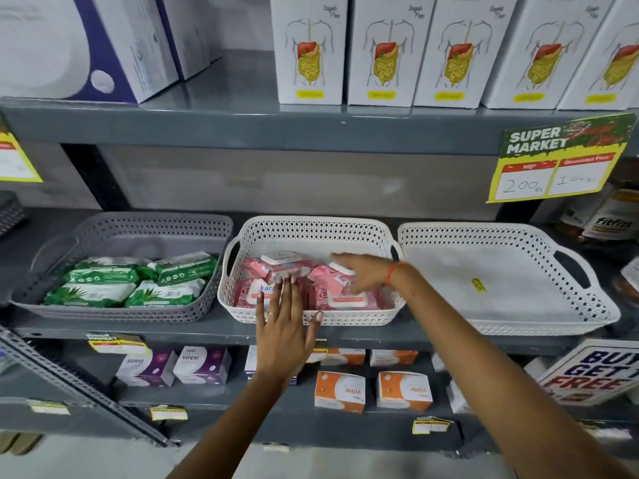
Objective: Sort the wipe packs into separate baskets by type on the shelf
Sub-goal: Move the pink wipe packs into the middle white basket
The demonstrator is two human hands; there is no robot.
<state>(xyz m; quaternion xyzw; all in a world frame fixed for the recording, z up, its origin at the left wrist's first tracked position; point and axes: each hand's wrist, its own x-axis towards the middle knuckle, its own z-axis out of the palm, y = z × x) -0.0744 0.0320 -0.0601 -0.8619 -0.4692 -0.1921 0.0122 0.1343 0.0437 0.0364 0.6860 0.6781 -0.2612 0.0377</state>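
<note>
Three baskets stand side by side on the middle shelf. The grey basket on the left holds several green wipe packs. The white middle basket holds several pink wipe packs. The white basket on the right has nothing in it but a small yellow sticker. My left hand lies flat over the middle basket's front rim, fingertips touching a pink pack. My right hand reaches into the same basket from the right, fingers spread over the pink packs, gripping nothing that I can see.
White boxes with a digestive drawing line the shelf above. A yellow price sign hangs at the upper right. Bottles stand at the far right. Purple boxes and orange boxes sit on the shelf below.
</note>
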